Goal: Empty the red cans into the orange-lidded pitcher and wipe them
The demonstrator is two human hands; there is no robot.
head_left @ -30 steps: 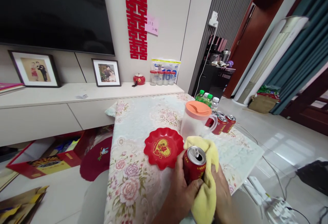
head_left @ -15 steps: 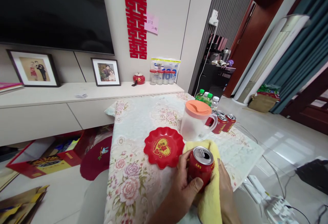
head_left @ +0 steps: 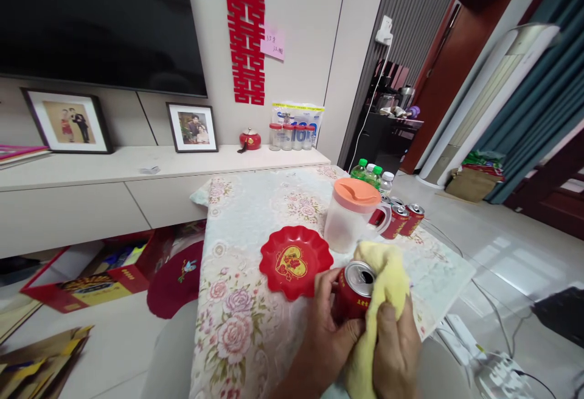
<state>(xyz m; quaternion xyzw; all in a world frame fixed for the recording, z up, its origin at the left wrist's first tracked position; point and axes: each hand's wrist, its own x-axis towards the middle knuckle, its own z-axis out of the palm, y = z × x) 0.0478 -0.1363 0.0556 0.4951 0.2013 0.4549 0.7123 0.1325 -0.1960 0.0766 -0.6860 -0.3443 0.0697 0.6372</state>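
Observation:
My left hand (head_left: 326, 320) is wrapped round an opened red drink can (head_left: 353, 298), its silver top facing up and tilted slightly toward me. A yellow cloth (head_left: 383, 277) lies against the can's right side, bunched in my right hand (head_left: 399, 335), with the thumb pressing on it. Just left of and beyond the can sits a red scalloped plate (head_left: 314, 265) with a gold heart design. Behind the hands stands a frosted pitcher (head_left: 340, 228) with an orange lid.
Several red cans (head_left: 413, 219) and bottles with green and white caps (head_left: 376, 175) stand beyond the pitcher. A flowered tablecloth (head_left: 237, 332) covers the table. Power strips and cables (head_left: 502, 374) lie on the floor at the right. A maroon stool (head_left: 176, 283) is at the left.
My right hand has come from behind the cloth to its near side, thumb now showing on it. The cloth is bunched higher and further right. The view has shifted slightly.

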